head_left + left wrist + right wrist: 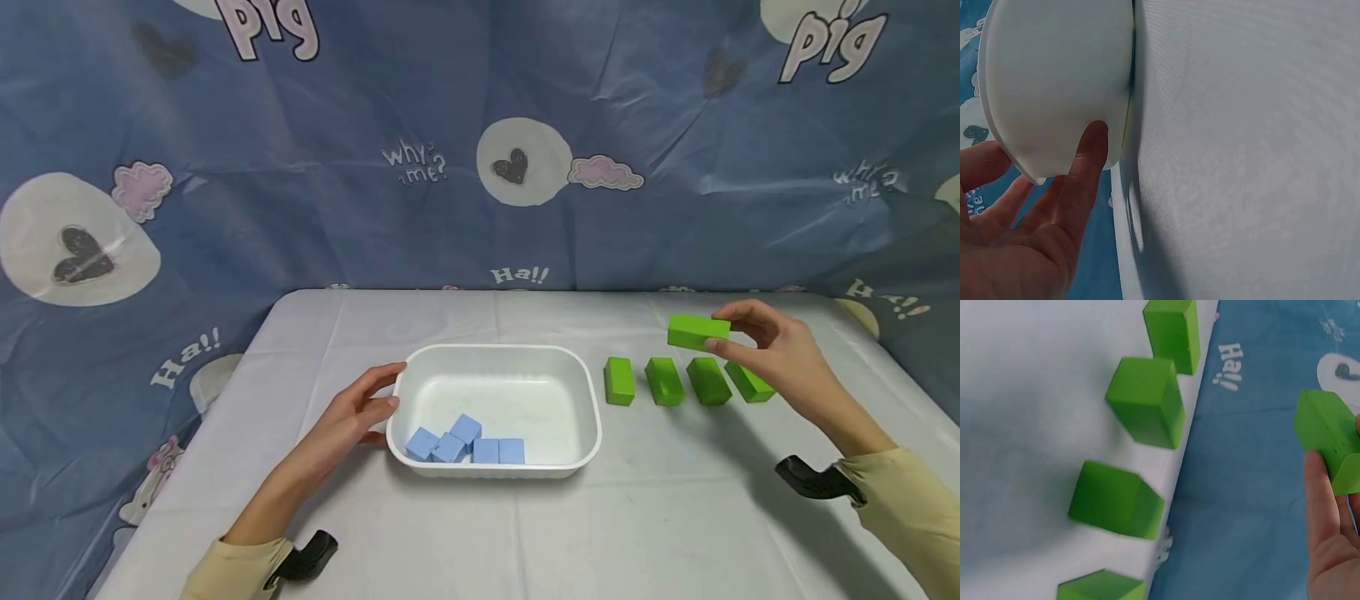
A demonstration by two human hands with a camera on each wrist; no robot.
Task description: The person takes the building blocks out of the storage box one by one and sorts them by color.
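A white tray sits mid-table with several light blue cubes along its near left side. My left hand is at the tray's left end, its fingers spread and lightly bent. In the left wrist view one fingertip rests against the tray's outer wall, and another digit meets the rim. My right hand pinches a green rectangular block between thumb and fingers, raised above the table. Beneath and left of it stand several more green blocks in a row, the rightmost partly behind the hand.
The table's white cover extends around the tray. Behind it hangs a blue printed cloth. Black straps with camera mounts are on both wrists, over beige sleeves.
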